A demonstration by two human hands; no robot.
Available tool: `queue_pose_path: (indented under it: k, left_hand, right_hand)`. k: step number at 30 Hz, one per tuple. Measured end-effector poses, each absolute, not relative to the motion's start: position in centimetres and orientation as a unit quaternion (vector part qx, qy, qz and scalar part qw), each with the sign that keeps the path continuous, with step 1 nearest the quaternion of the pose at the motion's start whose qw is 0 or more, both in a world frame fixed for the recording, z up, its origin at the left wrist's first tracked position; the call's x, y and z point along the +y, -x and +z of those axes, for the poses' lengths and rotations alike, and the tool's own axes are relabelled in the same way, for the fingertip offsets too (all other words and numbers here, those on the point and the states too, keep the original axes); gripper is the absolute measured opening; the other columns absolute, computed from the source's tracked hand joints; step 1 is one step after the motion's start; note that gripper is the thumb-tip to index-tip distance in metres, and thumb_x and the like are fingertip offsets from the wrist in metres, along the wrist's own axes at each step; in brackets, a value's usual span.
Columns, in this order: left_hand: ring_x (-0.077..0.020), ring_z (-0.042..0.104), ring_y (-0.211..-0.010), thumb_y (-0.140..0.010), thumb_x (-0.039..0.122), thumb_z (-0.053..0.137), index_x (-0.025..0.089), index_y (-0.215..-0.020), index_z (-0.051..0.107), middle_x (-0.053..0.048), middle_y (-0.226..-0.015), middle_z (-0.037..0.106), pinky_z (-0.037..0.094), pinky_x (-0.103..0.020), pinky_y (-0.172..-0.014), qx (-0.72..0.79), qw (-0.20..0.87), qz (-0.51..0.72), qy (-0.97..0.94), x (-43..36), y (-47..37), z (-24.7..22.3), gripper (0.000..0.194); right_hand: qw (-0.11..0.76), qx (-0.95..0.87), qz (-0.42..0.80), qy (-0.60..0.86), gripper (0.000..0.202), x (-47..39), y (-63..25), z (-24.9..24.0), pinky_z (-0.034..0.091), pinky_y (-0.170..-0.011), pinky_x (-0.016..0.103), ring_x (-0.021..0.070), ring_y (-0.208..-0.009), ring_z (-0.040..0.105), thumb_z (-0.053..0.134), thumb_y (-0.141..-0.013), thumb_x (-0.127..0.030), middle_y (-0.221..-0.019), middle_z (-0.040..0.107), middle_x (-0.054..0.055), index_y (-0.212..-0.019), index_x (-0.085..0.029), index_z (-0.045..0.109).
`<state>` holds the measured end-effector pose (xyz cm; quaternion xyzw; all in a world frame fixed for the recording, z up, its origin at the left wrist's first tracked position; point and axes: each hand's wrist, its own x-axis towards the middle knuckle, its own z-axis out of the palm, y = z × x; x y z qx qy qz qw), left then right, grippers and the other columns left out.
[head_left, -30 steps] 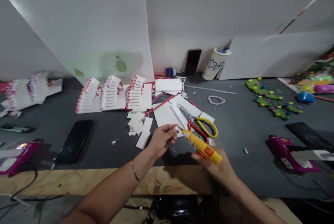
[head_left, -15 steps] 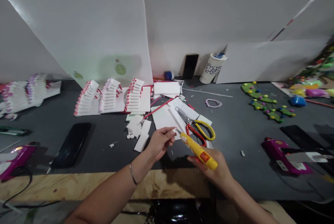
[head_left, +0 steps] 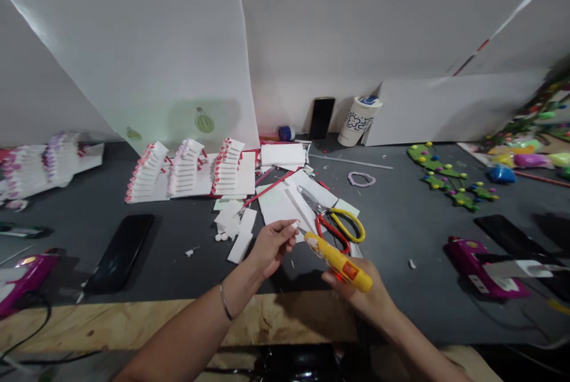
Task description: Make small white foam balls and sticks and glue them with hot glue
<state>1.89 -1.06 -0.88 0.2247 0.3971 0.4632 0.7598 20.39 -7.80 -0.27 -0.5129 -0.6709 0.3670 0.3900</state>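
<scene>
My left hand point(head_left: 272, 246) pinches a small white piece point(head_left: 294, 224) between thumb and fingers; its exact shape is too small to tell. In my right hand point(head_left: 367, 291) is a yellow glue gun point(head_left: 333, 256), a red light glowing near its handle. Its thin metal tip points left, at or very close to the white piece. Just beyond the hands, scissors point(head_left: 351, 223) with red and yellow handles lie on white sheets point(head_left: 280, 207). Left of the hands are small white discs point(head_left: 221, 237) and cut white strips point(head_left: 240, 246).
Fanned rows of white sticks with red and pink tips point(head_left: 228, 168) stand on cards behind. Phones point(head_left: 120, 254) lie at both sides, another phone point(head_left: 321, 119) leans upright beside a patterned cup point(head_left: 358, 122). Magenta devices point(head_left: 483, 269) sit left and right; green dotted shapes point(head_left: 439, 168) lie right.
The view has tilted up slightly. Both hands keep nearly the same pose, with the glue gun's tip still by the white piece.
</scene>
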Motion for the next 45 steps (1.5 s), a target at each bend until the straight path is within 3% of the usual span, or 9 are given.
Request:
queue_pose_path:
  k: [6,10,15,22,27,45]
  left_hand:
    - [-0.0007,0.045,-0.046,-0.048,0.032,0.09,0.01,-0.079,0.073,0.0,-0.063,0.062,0.03,-0.011,-0.039,0.388,0.776,0.456,-0.201,-1.0,-1.7,-0.9,0.042]
    - [-0.0004,0.045,-0.047,-0.052,0.029,0.089,0.01,-0.081,0.072,0.0,-0.065,0.062,0.029,-0.01,-0.038,0.385,0.785,0.446,-0.19,-1.0,-1.5,-1.2,0.039]
    - [-0.0009,0.046,-0.048,-0.051,0.028,0.09,0.01,-0.081,0.072,0.0,-0.065,0.062,0.031,-0.01,-0.039,0.379,0.783,0.451,-0.197,-1.1,-1.6,-1.0,0.039]
    - [-0.0027,0.049,-0.048,-0.048,0.03,0.09,0.01,-0.08,0.073,-0.001,-0.063,0.063,0.031,-0.013,-0.039,0.391,0.771,0.456,-0.212,-1.2,-1.9,-0.9,0.042]
    - [-0.0029,0.048,-0.048,-0.048,0.031,0.09,0.01,-0.082,0.074,-0.002,-0.063,0.064,0.031,-0.014,-0.041,0.391,0.771,0.449,-0.227,-1.2,-1.9,-1.0,0.043]
    - [-0.0019,0.043,-0.046,-0.05,0.031,0.089,0.01,-0.08,0.071,0.001,-0.061,0.059,0.027,-0.014,-0.039,0.382,0.771,0.46,-0.218,-1.2,-1.8,-0.7,0.041]
  right_hand:
    - [0.453,-0.5,0.566,0.473,0.044,-8.3,-21.1,-0.4,0.038,-0.042,0.023,0.0115,-0.044,0.047,0.059,-0.076,-0.062,-0.051,0.055,0.0,-0.066,-0.019,0.056]
    - [0.504,-0.462,0.62,0.385,0.046,-8.3,-21.5,-0.1,0.038,-0.043,0.023,0.0117,-0.047,0.048,0.059,-0.076,-0.065,-0.056,0.053,0.0,-0.07,-0.019,0.057]
    - [0.528,-0.451,0.633,0.341,0.047,-8.4,-22.0,0.0,0.034,-0.041,0.021,0.0097,-0.045,0.044,0.059,-0.076,-0.066,-0.056,0.051,-0.001,-0.07,-0.019,0.055]
    - [0.419,-0.488,0.611,0.463,0.047,-8.1,-21.4,-0.3,0.041,-0.045,0.023,0.0106,-0.048,0.049,0.063,-0.073,-0.064,-0.062,0.061,0.003,-0.071,-0.017,0.059]
    - [0.373,-0.534,0.559,0.513,0.049,-7.8,-20.5,0.1,0.04,-0.044,0.022,0.0099,-0.045,0.048,0.062,-0.071,-0.065,-0.055,0.056,0.001,-0.067,-0.016,0.06]
    - [0.376,-0.499,0.559,0.545,0.052,-7.6,-20.1,0.2,0.041,-0.044,0.022,0.01,-0.047,0.048,0.067,-0.065,-0.067,-0.056,0.06,0.003,-0.067,-0.015,0.062]
